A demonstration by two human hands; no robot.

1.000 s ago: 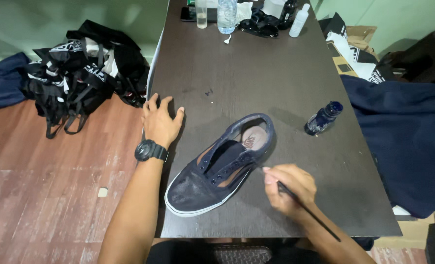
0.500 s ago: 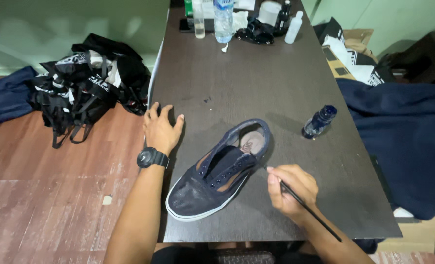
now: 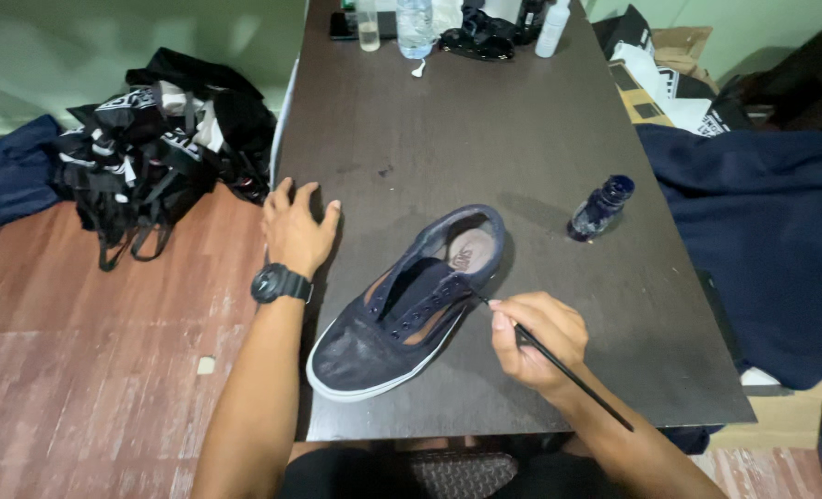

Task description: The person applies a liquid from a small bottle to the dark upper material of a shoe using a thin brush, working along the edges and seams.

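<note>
Fingers (image 3: 513,319) of the right hand (image 3: 533,340) pinched around a thin black-handled paintbrush (image 3: 559,362), pen-style, tip angled down toward the lacing edge of the dark navy canvas low-top shoe with the white rubber sole (image 3: 402,314). Close grip near the front of the handle, good for fine control; long tail of the brush trailing back over the wrist. Shoe lying on the dark brown wooden table (image 3: 485,139), near the front edge, toe pointing toward the wearer, heel angled away, opening turned up so the inside and eyelets stay reachable. Left hand (image 3: 296,231) flat on the tabletop, fingers spread and relaxed, gripping nothing, just beside the shoe but not touching it; looks like bracing. Black digital wristwatch (image 3: 277,284) on that wrist. Small dark blue glass bottle (image 3: 601,207) standing right of the shoe, within easy reach for the brush. Clear plastic bottles (image 3: 415,17) far down the table. Heap of black bags (image 3: 162,139) on the reddish floor, left.
</note>
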